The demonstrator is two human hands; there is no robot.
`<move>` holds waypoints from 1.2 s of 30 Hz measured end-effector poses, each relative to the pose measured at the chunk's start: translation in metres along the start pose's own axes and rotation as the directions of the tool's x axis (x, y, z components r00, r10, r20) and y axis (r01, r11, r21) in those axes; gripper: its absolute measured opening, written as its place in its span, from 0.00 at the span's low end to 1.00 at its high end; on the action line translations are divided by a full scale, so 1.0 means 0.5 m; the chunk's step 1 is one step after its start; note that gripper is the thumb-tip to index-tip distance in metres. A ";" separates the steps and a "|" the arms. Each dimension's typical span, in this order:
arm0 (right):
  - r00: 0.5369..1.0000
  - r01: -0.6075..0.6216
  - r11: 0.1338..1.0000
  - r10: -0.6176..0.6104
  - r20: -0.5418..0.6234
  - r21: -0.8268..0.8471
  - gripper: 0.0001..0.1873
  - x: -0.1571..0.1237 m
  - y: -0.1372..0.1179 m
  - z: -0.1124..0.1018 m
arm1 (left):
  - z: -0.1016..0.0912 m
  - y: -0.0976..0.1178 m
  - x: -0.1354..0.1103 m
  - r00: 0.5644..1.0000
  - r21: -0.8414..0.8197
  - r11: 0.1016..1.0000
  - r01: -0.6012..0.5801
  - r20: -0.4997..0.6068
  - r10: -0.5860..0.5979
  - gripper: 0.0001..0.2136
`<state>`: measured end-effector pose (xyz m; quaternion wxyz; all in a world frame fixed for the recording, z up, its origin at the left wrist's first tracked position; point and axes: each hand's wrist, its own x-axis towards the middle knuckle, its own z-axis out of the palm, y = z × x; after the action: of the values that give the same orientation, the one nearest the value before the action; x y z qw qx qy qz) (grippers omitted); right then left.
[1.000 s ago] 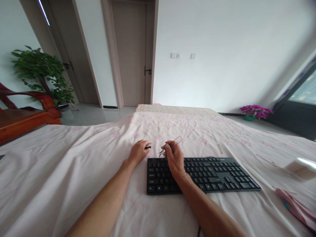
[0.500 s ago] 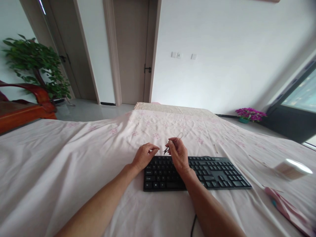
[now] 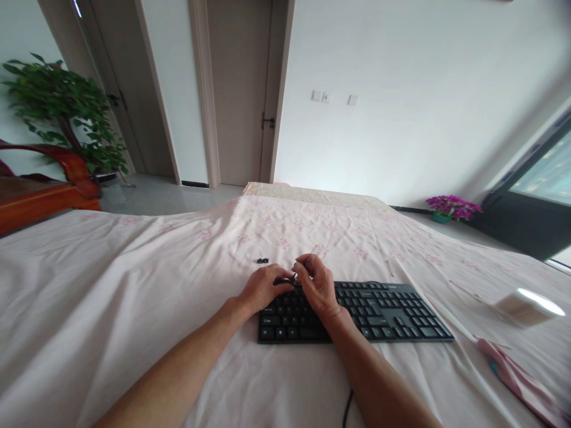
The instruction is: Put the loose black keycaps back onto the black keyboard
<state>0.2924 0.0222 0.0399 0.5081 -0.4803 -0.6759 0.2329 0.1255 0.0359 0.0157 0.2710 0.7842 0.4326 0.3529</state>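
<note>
A black keyboard (image 3: pixel 392 315) lies on a pale pink floral cloth. My right hand (image 3: pixel 317 285) is above its left half, fingers closed around a thin wire tool (image 3: pixel 318 249) whose pale loop sticks out beyond the knuckles. The tool's dark narrow tips show near my left fingertips, just over the top row of keys. My left hand (image 3: pixel 263 286) rests at the keyboard's upper left corner, thumb and fingers curled toward each other around something dark that I cannot make out. Small black pieces (image 3: pixel 263 260), possibly keycaps, lie on the cloth just beyond my left hand.
Right of the keyboard stands a clear round container of cotton swabs (image 3: pixel 526 307), with a pink cloth item (image 3: pixel 517 374) nearer me. A loose swab-like stick (image 3: pixel 390 268) lies behind the keyboard. The black cable (image 3: pixel 348 407) runs toward me beside my right forearm.
My left hand has moved slightly down onto the keyboard's corner, and small black pieces now show beyond it. My right hand has shifted a little left, bringing the tool's tips to the left fingertips.
</note>
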 end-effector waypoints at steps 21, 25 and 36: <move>0.978 0.193 0.963 -0.175 0.113 -0.186 0.07 -0.011 -0.001 0.004 | -0.006 0.031 -0.006 0.999 0.284 0.959 -0.006 -0.035 0.016 0.10; 0.977 0.204 0.961 -0.187 0.105 -0.184 0.07 -0.013 -0.001 0.002 | -0.005 0.032 -0.009 0.998 0.312 0.950 -0.023 -0.047 0.040 0.11; 0.992 0.121 0.986 -0.115 0.061 -0.111 0.07 -0.008 0.004 0.006 | -0.005 0.010 0.000 0.998 0.065 0.998 0.003 -0.065 0.001 0.06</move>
<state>0.2905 0.0200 0.0355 0.4741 -0.4613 -0.7289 0.1762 0.1261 0.0338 0.0209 0.2312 0.7804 0.4528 0.3640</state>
